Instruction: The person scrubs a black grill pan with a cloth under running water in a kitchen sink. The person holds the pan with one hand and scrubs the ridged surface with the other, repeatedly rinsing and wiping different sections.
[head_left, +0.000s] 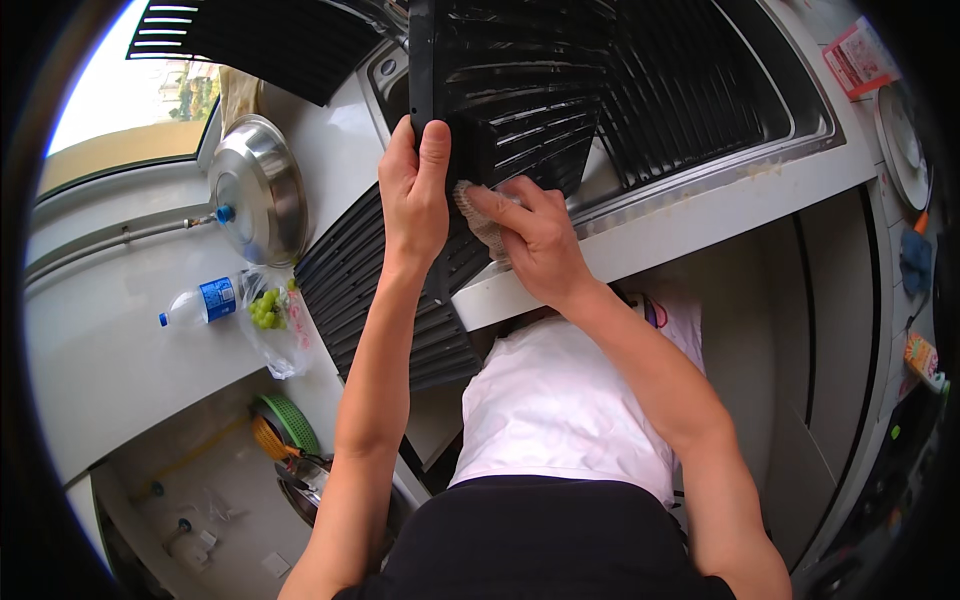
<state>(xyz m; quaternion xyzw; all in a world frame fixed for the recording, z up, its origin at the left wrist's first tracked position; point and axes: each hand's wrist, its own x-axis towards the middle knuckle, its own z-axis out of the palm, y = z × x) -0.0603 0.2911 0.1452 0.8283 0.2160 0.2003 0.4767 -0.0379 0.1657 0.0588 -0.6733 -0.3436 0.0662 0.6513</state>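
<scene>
My left hand (416, 195) grips the lower end of a flat black edge bar (422, 67) on a slatted black panel, thumb along its near face. In my right hand (544, 240) is a crumpled beige cloth (478, 223), which I press against the panel's lower part beside the left hand. The panel's slats look wet and stand over a stainless steel sink (600, 176). Another black slatted panel (690, 82) leans in the sink's right side. A third slatted panel (352, 277) lies across the counter corner, partly behind my left forearm.
One more slatted panel (262, 45) is at the upper left by the window. On the left counter are a shiny metal lid or basin (274, 187), a plastic bottle (193, 304) and green grapes (266, 310) in a clear bag. Below stands a green colander (296, 424).
</scene>
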